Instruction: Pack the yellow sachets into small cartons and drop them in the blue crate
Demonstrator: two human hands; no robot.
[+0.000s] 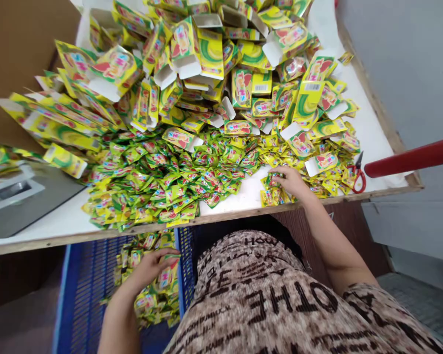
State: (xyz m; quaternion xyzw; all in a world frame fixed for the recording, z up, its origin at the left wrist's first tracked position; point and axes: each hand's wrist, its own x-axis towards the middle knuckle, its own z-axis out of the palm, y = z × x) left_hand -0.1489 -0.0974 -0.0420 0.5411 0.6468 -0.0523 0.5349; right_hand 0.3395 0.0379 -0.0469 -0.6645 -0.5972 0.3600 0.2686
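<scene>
A: Step in hand?
B: Picking up, I judge. My right hand (291, 182), right of the frame's centre, is at the loose sachets (275, 197) by the bench (249, 189) edge. Fingers curled, tips slightly apart over the foil; whether they pinch any, I cannot tell.

A: Left hand?
B: My left hand (150, 268), lower left of the frame: fingers stretched along a carton (167, 279) above the blue crate (81, 275). Thumb hidden; firmness of hold, cannot tell.

A: Next move calls for?
B: In my judgement, a light, gathering pinch on the right, the carton steady on the left.

A: Appearance of goods?
B: Sachets: small, flat, shiny, green and yellow with red fruit print; main drift across the middle left. Carton in the crate: yellow and green, pink lettering, red fruit print. Further cartons (241, 88), same livery: heaped in the upper centre, several with flaps open.
</scene>
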